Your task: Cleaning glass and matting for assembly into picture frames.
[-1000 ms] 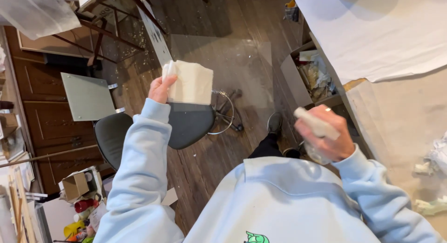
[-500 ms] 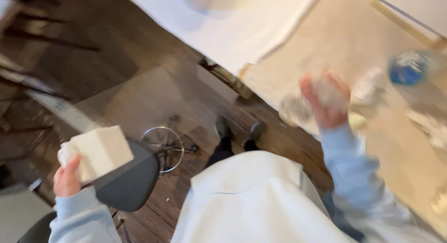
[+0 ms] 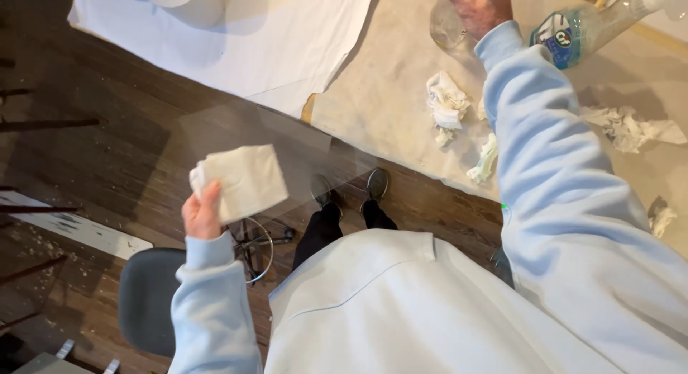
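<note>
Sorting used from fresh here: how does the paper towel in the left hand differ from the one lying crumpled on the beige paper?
The folded towel is flat, squarish and smooth; the crumpled wad is bunched and wrinkled. The folded towel is pinched in the left hand, held up in the air; the crumpled wad lies loose on the beige paper, untouched. Both are white paper.

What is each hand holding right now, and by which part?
The left hand pinches a folded white paper towel by its lower left corner. The right hand reaches a clear glass object; its grip is cut off by the frame.
</note>
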